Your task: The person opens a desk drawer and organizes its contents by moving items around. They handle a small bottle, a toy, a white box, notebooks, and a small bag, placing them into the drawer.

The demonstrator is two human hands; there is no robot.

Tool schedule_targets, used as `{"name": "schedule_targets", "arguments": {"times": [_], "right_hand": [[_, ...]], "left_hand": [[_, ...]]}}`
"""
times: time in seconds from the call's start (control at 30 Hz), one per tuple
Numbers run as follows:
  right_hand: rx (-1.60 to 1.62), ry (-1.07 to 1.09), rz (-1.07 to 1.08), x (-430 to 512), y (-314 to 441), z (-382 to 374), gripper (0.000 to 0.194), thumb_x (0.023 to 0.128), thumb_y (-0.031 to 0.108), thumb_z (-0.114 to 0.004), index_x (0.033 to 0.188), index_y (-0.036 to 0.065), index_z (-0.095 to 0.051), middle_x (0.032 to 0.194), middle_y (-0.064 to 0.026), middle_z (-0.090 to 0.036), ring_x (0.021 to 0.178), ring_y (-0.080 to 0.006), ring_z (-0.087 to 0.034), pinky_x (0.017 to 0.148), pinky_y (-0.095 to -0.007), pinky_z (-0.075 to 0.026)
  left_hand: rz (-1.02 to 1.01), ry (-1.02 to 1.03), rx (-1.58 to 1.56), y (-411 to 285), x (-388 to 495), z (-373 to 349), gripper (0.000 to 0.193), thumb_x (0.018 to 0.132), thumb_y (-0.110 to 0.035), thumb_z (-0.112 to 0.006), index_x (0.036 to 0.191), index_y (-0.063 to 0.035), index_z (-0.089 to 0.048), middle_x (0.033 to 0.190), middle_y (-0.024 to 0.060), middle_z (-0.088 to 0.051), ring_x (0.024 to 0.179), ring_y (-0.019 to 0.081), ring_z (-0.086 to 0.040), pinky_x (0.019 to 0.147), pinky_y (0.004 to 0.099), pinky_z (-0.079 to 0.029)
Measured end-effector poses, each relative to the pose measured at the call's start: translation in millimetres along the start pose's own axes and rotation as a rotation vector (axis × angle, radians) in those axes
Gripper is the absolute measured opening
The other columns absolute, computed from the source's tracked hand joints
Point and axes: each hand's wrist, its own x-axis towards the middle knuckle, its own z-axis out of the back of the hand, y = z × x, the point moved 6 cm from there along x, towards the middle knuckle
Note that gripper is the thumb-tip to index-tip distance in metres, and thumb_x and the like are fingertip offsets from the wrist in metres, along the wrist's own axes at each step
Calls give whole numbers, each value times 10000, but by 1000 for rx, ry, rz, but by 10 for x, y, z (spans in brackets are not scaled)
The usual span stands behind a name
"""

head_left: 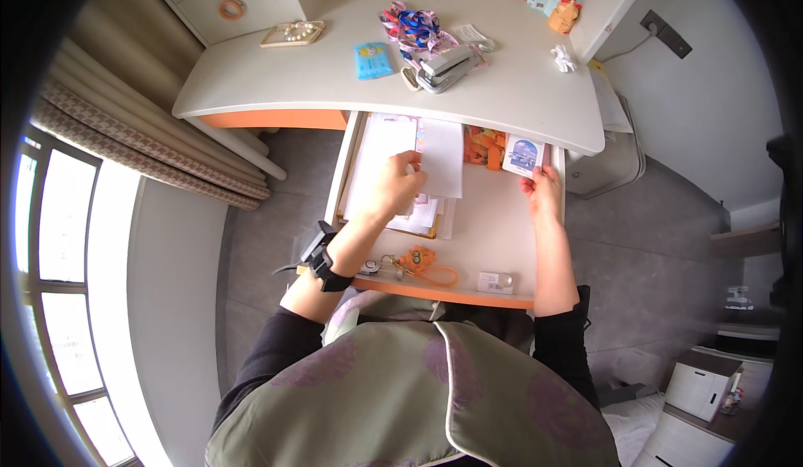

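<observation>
A drawer (483,216) with an orange front edge is pulled out from under the desk. My right hand (542,194) pinches the lower corner of a white card (524,155) with a blue arched picture, at the drawer's back right. Over the paper stack on the left is my left hand (401,185), fingers curled; something whitish shows at them, but whether it is held is unclear. White paper sheets (442,160) lie beneath and beside that hand. Between the papers and the card sits an orange patterned packet (483,147), partly under the desktop.
An orange figure keychain (419,257) and a small clear box (495,282) lie along the drawer's front. On the desktop (282,84) are a grey stapler (446,69), a blue tissue packet (373,60), tangled ribbons (417,25), a beaded tray (292,34) and crumpled white paper (563,59).
</observation>
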Motion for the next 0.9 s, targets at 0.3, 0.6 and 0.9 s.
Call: {"name": "schedule_targets", "arguments": {"times": [0.3,0.6,0.9], "right_hand": [[27,-74,71,105,-76,43,261,967,20,-436,1221,-34,-456,950,-111,-582,687,-140,-597,658,-293,-563],[171,-55,188,154,-80,10,296,943,-32,-444,1231,-91,-406,1090,-151,-496,840,-185,-618,801,-329,-579],[-1198,-249,1002,-474,441,-381,396,851,38,-587,1239,15,-508,1127,-205,-469,1044,-347,-503,929,-422,-418]], "left_hand": [[44,-268,593,197,140,737,288,780,-105,-530,1049,-28,-596,946,187,-656,918,349,-633,796,417,-497],[-76,-325,907,72,91,709,322,812,-152,-590,1095,-20,-514,972,193,-622,846,352,-652,732,440,-520],[-389,-303,888,-429,-212,396,373,820,-152,-641,1156,-19,-549,989,166,-588,749,333,-645,641,403,-525]]}}
